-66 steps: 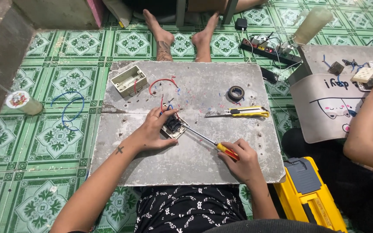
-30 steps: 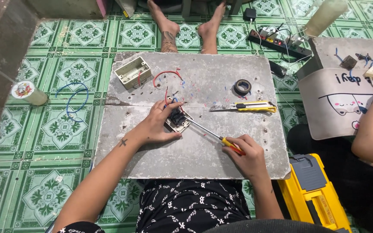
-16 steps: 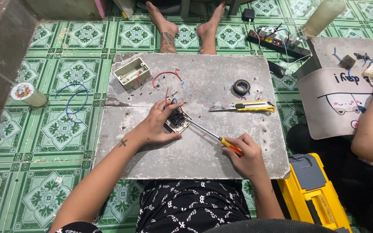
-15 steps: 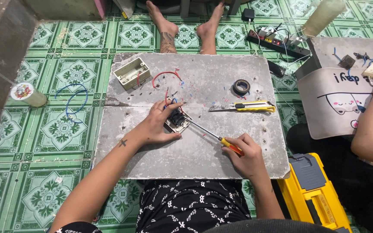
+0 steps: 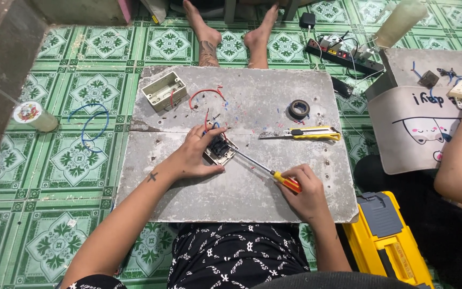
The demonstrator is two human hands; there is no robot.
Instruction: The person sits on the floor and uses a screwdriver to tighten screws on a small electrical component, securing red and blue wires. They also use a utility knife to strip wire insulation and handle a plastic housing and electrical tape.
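Grey concrete slab point(image 5: 274, 107) on the green tiled floor, and mid-slab the left hand point(image 5: 196, 155) pins a dark switch module point(image 5: 220, 150). Right hand point(image 5: 306, 190) is clenched on an orange-handled screwdriver point(image 5: 263, 168), tip at the module. Beyond lie a yellow utility knife point(image 5: 306, 134), black tape roll point(image 5: 299, 109), and an open beige wall box point(image 5: 164, 91) with red wire point(image 5: 205, 93) beside it.

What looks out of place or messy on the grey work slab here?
Small red and blue wire clippings lie scattered over the slab, and the utility knife lies with its blade extended. A crack line runs across the slab.
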